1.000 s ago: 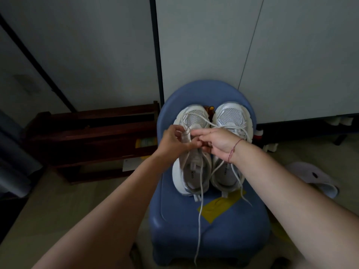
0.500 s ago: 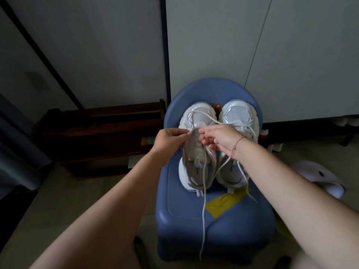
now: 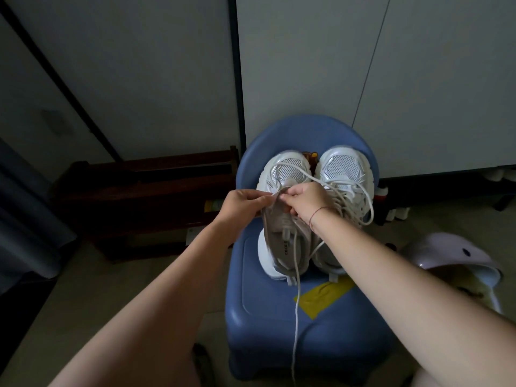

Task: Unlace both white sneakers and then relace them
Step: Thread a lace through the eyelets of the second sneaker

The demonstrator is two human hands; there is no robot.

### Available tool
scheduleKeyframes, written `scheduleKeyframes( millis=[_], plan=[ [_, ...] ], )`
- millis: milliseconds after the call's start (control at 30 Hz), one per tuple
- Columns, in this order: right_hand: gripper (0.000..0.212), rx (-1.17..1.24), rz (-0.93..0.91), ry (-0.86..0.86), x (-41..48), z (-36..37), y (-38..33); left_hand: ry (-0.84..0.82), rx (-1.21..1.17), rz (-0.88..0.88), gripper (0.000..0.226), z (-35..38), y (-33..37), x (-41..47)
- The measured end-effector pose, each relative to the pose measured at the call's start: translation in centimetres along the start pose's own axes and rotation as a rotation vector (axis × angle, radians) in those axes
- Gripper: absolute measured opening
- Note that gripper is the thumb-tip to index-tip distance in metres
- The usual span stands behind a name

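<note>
White mesh covers the toes of the two sneakers, which stand side by side on the seat of a blue plastic chair [image 3: 268, 325], toes pointing at its curved backrest and heels toward the person. The left sneaker [image 3: 283, 174] is the one being handled. The left hand [image 3: 243, 205] pinches the top of its grey tongue at the left edge. The right hand [image 3: 304, 201], with a thin red string [image 3: 318, 215] round the wrist, meets it from the other side with fingers curled tight. The fingertips of both hands almost touch, and whether a lace end lies between them cannot be told.

A white lace [image 3: 296, 303] trails from this sneaker's opening, runs down over the heel and hangs past the front edge of the seat. Another stretch loops across the toe and over onto the right sneaker [image 3: 343, 169], whose own laces lie loose in a tangle beside the right wrist.

A yellow patch [image 3: 324, 294] sits on the seat just behind the heels. Left of the chair stands a dark wooden rack [image 3: 139, 188]; on the floor to the right lies a pale slipper [image 3: 458, 255]. Grey wall panels [image 3: 307, 65] rise behind.
</note>
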State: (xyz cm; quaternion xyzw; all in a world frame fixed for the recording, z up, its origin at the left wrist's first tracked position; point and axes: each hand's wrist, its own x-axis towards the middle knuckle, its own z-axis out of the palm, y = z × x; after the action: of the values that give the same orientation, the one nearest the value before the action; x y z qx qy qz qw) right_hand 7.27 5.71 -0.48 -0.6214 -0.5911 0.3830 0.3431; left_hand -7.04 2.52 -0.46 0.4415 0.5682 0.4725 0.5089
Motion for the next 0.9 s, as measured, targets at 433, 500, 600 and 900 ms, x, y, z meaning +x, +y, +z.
scheduleKeyframes(
  millis=[433,500,600,900],
  plan=[
    [0.020,-0.653,-0.498,-0.406,-3.0,-3.7,-1.6,0.039,0.035,0.047,0.013,0.2,0.2,0.1],
    [0.014,-0.852,-0.543,-0.583,-4.5,-4.3,-1.8,0.045,0.047,0.045,0.013,0.2,0.1,0.1],
    [0.003,-0.825,-0.490,-0.788,-5.8,-5.1,-1.4,0.058,0.052,0.042,0.012,0.4,0.1,0.2],
    [0.014,0.184,0.030,-0.207,-3.9,-3.9,-1.1,0.063,0.090,0.042,0.006,0.6,0.4,0.3]
  ],
)
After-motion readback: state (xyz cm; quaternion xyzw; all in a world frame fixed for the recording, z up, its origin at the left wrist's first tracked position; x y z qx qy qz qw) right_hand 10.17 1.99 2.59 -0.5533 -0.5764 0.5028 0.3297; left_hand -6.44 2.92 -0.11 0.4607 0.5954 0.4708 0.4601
